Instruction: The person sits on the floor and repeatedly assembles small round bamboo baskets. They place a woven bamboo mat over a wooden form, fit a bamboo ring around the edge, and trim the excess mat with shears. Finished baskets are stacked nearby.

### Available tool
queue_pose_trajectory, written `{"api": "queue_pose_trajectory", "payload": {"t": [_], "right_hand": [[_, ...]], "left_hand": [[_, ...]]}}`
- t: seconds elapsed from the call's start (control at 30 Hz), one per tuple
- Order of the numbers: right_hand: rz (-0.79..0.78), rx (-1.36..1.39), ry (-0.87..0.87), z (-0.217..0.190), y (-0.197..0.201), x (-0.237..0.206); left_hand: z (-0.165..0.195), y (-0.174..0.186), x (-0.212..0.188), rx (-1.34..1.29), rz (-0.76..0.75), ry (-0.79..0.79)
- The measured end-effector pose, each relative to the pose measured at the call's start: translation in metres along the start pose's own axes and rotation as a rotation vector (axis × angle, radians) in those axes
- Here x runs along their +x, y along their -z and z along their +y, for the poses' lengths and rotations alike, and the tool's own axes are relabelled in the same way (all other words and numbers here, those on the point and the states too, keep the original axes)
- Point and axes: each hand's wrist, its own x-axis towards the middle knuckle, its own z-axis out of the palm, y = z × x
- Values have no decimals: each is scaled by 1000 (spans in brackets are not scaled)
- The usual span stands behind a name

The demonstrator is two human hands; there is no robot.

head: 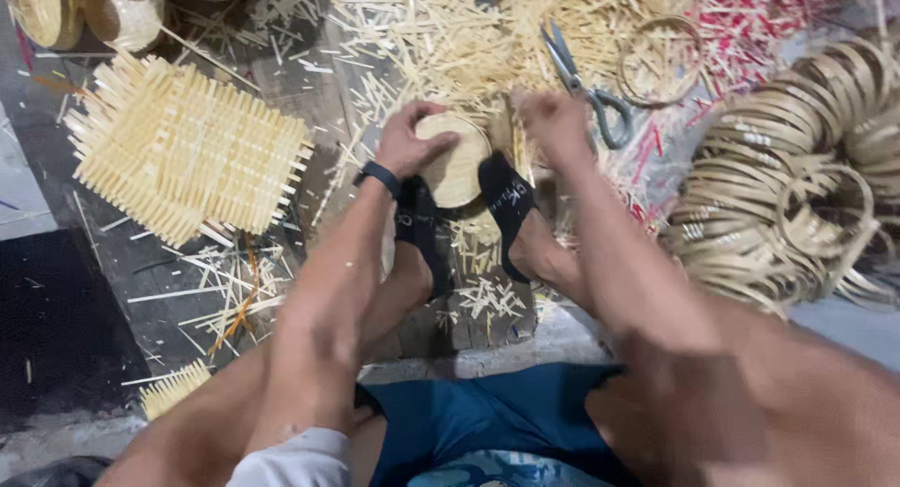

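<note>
Small round woven bamboo basket (457,159) pinned between sandalled feet on the floor, left hand (408,140) cupped over its rim, right hand (553,121) pinching at the far edge. Light, springy, likely brittle; best held by the rim.

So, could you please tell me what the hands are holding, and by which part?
The left hand presses on the top and rim of a small round woven basket. The right hand is at its far edge; its grip is blurred.

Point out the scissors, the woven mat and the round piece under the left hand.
scissors (574,74), head view, pivot.
woven mat (183,149), head view, centre.
round woven piece (459,164), head view, bare face.
</note>
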Motion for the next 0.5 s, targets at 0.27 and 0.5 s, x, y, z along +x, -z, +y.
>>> {"api": "queue_pose_trajectory", "payload": {"t": [0.27,0.5], "right_hand": [[-379,-1280,165,-78,270,12],[-385,-794,-66,37,179,-19]], "left_hand": [[50,-30,-66,402,61,-400],[35,-55,-123,767,47,-275]]}}
